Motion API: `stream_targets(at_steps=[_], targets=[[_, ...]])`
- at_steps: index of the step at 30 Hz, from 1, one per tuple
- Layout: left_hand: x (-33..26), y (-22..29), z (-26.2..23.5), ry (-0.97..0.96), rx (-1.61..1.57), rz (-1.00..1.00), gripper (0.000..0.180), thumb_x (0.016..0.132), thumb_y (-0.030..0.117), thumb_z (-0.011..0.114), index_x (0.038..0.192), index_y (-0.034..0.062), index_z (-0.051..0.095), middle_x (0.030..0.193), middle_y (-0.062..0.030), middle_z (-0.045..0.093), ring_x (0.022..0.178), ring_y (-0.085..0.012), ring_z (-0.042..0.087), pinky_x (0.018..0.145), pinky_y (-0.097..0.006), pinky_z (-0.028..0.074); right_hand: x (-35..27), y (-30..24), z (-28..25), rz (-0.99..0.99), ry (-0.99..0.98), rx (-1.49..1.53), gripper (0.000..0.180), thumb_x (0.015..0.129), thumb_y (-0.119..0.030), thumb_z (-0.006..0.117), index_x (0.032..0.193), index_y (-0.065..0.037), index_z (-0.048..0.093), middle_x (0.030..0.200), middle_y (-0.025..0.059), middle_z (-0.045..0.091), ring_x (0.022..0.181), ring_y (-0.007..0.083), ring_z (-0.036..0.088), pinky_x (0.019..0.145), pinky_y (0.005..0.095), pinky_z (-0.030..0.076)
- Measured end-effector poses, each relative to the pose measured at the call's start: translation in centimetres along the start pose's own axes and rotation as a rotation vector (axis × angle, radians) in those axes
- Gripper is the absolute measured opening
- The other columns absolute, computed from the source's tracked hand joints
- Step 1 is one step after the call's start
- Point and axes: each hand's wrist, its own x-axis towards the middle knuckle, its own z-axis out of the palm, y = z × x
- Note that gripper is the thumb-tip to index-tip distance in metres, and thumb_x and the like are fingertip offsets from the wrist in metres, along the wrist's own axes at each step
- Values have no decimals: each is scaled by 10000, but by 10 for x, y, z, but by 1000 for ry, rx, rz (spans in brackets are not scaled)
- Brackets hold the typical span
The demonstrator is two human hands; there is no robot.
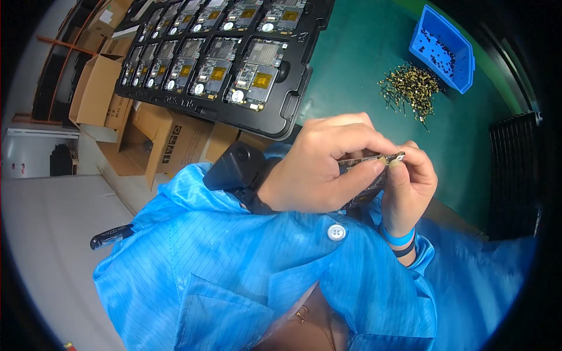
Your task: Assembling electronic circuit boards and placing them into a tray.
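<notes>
Close to my chest, a dark circuit board [367, 194] is tilted nearly edge-on between my two hands. My left hand [325, 161] is closed on it, thumb and fingers pinching its upper edge. At the board's far right corner, the thumb and index finger of my right hand [413, 181] are pinched together. A tiny pale and black part [400, 157] shows between those fingertips; its kind is too small to make out. The fingers cover most of the board's face.
A black tray [202, 108] of several circuit boards lies at the upper left of the green table [345, 64]. A pile of small black-and-gold leads [411, 90] sits beside a blue bin [462, 73] holding small dark pieces. Open cardboard boxes [170, 140] stand left; a black ridged stack [515, 175] stands right.
</notes>
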Motion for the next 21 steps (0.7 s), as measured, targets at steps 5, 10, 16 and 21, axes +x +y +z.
stream_targets(at_steps=[5,10,16,21], targets=[[-1,3,-2,-28,-2,-48,173,752,29,574,914,-15,619,710,-63,536,595,-91,478,512,-210,353,-2,-3,1,23,-6,10,114,782,-14,613,888,27,604,762,46,550,646,80,489,564,194,382],[-2,1,1,-34,-89,-106,149,774,30,559,902,-22,614,731,-65,534,611,-88,487,522,-214,370,-4,-5,0,13,7,-19,113,778,9,606,889,29,604,756,49,555,639,80,496,554,191,387],[1,4,-5,-92,9,-92,149,779,24,560,913,-23,604,760,-65,545,619,-89,505,550,-204,389,-4,-6,-3,42,3,-55,122,771,24,605,893,31,602,764,52,561,651,80,500,568,191,390],[-4,3,1,-12,-81,-219,153,772,16,563,918,-20,588,767,-61,560,624,-74,509,548,-199,392,-2,-4,0,34,7,-88,159,769,29,604,927,34,590,797,48,575,672,80,505,598,184,394]])
